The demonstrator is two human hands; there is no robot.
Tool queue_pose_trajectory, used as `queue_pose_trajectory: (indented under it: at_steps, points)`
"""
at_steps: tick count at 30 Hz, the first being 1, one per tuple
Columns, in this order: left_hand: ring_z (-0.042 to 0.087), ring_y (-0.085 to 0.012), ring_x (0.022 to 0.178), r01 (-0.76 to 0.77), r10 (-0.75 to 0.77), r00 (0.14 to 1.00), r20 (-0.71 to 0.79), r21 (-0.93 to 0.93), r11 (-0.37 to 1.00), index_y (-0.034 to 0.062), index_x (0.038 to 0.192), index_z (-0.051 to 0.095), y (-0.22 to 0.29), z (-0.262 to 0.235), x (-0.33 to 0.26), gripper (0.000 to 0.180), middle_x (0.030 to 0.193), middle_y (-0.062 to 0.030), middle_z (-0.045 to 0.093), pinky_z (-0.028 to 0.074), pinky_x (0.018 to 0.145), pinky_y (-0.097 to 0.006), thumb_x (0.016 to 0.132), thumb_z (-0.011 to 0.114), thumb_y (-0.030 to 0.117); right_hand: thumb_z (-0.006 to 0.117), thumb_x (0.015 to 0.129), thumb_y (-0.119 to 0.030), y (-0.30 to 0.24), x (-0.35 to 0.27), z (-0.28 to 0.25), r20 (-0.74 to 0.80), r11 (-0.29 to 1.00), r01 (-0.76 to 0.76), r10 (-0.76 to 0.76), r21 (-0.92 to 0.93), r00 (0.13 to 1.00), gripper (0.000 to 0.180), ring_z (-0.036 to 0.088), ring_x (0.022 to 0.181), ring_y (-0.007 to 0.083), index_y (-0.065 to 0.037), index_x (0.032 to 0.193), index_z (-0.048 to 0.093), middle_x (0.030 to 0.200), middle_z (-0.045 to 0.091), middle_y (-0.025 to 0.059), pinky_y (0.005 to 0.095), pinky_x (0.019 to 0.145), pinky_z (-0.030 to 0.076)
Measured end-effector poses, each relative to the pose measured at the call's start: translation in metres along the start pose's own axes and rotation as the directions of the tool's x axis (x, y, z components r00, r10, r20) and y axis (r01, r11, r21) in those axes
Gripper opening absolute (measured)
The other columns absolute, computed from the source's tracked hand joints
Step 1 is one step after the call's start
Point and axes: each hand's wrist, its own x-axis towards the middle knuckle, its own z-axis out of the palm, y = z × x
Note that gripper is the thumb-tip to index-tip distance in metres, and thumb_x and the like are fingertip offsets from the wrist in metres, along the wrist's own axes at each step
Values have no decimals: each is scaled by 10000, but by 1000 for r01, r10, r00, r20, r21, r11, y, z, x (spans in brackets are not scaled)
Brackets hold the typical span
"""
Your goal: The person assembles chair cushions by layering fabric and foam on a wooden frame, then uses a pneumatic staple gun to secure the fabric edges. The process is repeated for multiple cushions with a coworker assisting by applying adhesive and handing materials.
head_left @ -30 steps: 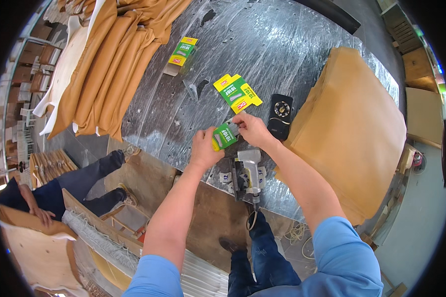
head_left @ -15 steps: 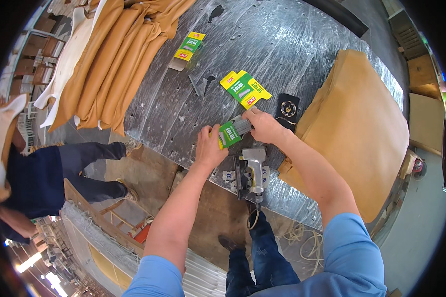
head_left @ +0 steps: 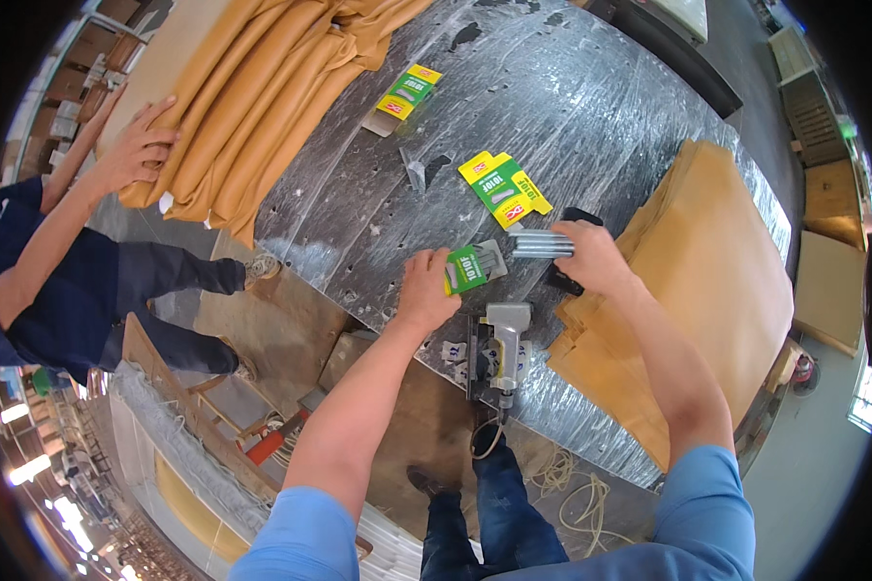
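My left hand is closed round a small green and yellow staple box, its grey inner end pointing right. Just beyond that end, my right hand pinches several silver strips of staples, which are apart from the box. A grey pneumatic staple gun lies below the hands at the table's near edge, with a hose on its handle. Past the hands lies a flattened green and yellow box. Partly under my right hand is a black object, mostly hidden.
The table wears scuffed plastic film. Tan sheets are stacked on the right; tan folded covers lie at far left, where a co-worker's hand rests. Another staple box lies farther off. A hose coils on the floor.
My right hand has drawn the staple strips out of the box and moved right. The co-worker's hands have come onto the folded covers. The whole view has shifted somewhat.
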Motion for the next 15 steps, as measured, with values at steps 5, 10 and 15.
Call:
queue_pose_trajectory:
  at_steps: [5,10,15]
  points:
    - [500,-463,1405,-24,23,999,-47,-26,999,52,1565,512,24,3,-1,884,1479,-243,537,433,1212,-541,780,909,135,858,812,-83,-68,34,-31,-74,997,43,-38,62,997,521,742,1004,416,-43,1310,711,1106,735,217,501,904,602]
    - [480,-477,1444,12,-18,993,-117,-52,999,-2,1569,500,59,3,-27,860,1531,-296,501,408,1246,-537,829,905,169,848,852,-71,-102,52,-30,-182,991,110,-94,79,979,429,751,985,414,-42,1262,723,1117,746,198,493,876,609]
    - [463,-492,1465,175,-224,965,-137,-303,937,-32,1579,478,74,9,-81,829,1567,-310,479,399,1254,-537,879,870,175,852,882,-77,-58,-1,-32,-336,979,-103,158,178,929,325,771,936,356,-20,1183,743,1081,766,170,453,822,624]
